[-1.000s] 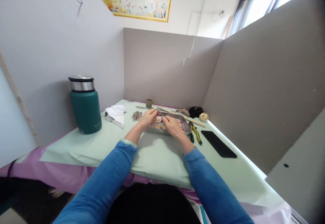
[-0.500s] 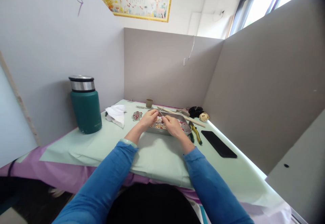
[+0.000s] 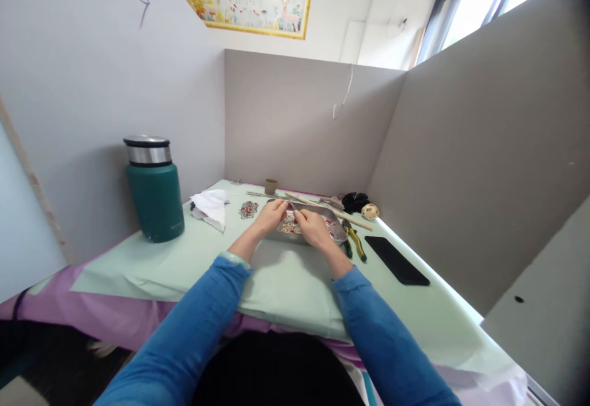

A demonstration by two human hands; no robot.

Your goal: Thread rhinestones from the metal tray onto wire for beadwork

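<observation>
Over a shallow metal tray [image 3: 297, 238] my two hands are close together, fingertips almost meeting. My left hand [image 3: 273, 214] is closed in a pinch at the tray's left end. My right hand [image 3: 313, 226] is closed too, its fingers around something thin, perhaps a slim grey tool, too small to name. Small multicoloured beads or bits [image 3: 289, 224] lie in the tray, partly hidden by my hands. Left of the tray, on the pale green cover, rests a small pile of red and silvery pieces [image 3: 249, 210].
Right of the tray are yellow-and-black pliers [image 3: 356, 241] and a black phone-like slab [image 3: 397, 261]. Behind it lie wooden sticks [image 3: 332, 209] and a small brown cup [image 3: 271, 186]. A green bottle [image 3: 155, 191] and white tissue [image 3: 210, 208] stand at left. Grey partitions [image 3: 308, 123] enclose the table.
My hands stay over the tray, with only slight shifts of the fingers. The view has moved very slightly; the objects on the table have not moved.
</observation>
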